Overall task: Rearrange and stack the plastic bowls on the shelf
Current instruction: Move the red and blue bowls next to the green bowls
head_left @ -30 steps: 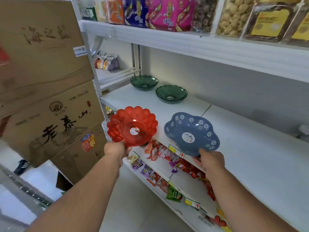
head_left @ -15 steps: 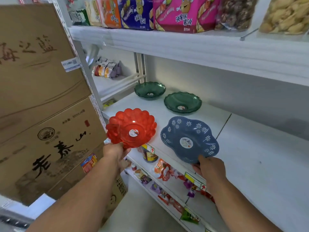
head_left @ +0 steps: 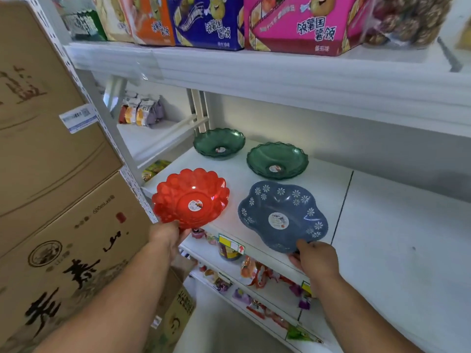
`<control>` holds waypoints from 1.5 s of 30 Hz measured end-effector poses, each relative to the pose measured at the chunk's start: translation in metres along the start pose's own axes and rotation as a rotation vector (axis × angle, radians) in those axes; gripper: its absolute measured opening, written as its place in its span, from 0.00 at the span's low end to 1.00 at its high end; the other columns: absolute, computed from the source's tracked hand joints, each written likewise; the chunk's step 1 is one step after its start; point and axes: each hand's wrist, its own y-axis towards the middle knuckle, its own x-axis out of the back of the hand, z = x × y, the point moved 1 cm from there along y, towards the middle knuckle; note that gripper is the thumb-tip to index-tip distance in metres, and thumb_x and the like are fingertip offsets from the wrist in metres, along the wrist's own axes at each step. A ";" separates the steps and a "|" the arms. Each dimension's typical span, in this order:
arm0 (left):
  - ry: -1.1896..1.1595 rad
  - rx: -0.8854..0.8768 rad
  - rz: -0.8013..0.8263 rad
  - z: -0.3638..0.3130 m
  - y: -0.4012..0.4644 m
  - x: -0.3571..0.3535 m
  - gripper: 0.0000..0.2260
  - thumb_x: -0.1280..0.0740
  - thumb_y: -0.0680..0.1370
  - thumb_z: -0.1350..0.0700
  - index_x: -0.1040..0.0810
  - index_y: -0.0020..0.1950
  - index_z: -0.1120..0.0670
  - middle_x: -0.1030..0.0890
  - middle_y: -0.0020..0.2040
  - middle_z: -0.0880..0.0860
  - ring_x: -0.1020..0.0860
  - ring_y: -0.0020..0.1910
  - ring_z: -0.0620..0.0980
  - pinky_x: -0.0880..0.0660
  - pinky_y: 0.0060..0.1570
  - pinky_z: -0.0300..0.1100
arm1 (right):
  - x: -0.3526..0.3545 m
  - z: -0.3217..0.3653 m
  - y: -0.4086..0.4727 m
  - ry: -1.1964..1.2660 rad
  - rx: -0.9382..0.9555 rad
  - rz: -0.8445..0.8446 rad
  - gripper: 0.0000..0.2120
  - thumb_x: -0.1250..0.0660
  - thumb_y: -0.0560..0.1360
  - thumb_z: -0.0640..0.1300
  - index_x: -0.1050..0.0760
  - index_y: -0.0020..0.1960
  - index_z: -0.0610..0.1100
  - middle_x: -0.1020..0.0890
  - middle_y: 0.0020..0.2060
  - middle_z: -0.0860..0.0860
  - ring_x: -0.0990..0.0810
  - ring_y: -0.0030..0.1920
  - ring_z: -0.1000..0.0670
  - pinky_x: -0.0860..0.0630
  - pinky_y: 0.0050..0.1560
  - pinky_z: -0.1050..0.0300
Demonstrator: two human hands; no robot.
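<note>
My left hand grips the near rim of a red scalloped plastic bowl, held over the front left corner of the white shelf. My right hand holds the near edge of a blue flower-shaped bowl with white daisy prints, just above the shelf's front edge. Two dark green scalloped bowls stand on the shelf behind: one at the back left, one to its right. Each bowl has a round sticker in its middle.
Stacked cardboard boxes crowd the left side beside the perforated shelf post. Snack boxes sit on the shelf above. Packaged snacks fill the lower shelf. The shelf's right part shows bare white surface.
Both bowls have moved forward and up toward the shelf, and the view has come closer. The blue bowl now hovers over the shelf's front edge.
</note>
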 end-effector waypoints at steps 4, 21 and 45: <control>0.049 0.001 0.046 -0.013 0.031 0.004 0.03 0.33 0.75 0.69 0.22 0.45 0.62 0.18 0.26 0.54 0.19 0.24 0.46 0.19 0.35 0.39 | -0.025 0.000 -0.006 -0.027 0.015 -0.051 0.10 0.33 0.73 0.37 0.23 0.34 0.37 0.16 0.29 0.45 0.14 0.35 0.46 0.21 0.44 0.52; 0.048 0.027 0.158 -0.040 0.121 0.006 0.04 0.34 0.78 0.67 0.21 0.50 0.61 0.16 0.30 0.55 0.16 0.31 0.50 0.19 0.49 0.47 | -0.102 -0.004 -0.009 -0.012 0.007 -0.160 0.10 0.32 0.75 0.38 0.24 0.35 0.37 0.18 0.31 0.42 0.18 0.30 0.48 0.29 0.25 0.64; 0.078 0.164 0.150 -0.059 0.175 -0.002 0.09 0.40 0.82 0.64 0.23 0.58 0.64 0.16 0.51 0.62 0.15 0.30 0.54 0.18 0.33 0.46 | -0.151 -0.011 0.003 0.009 -0.037 -0.210 0.09 0.31 0.72 0.37 0.22 0.40 0.29 0.16 0.36 0.35 0.15 0.43 0.35 0.19 0.50 0.35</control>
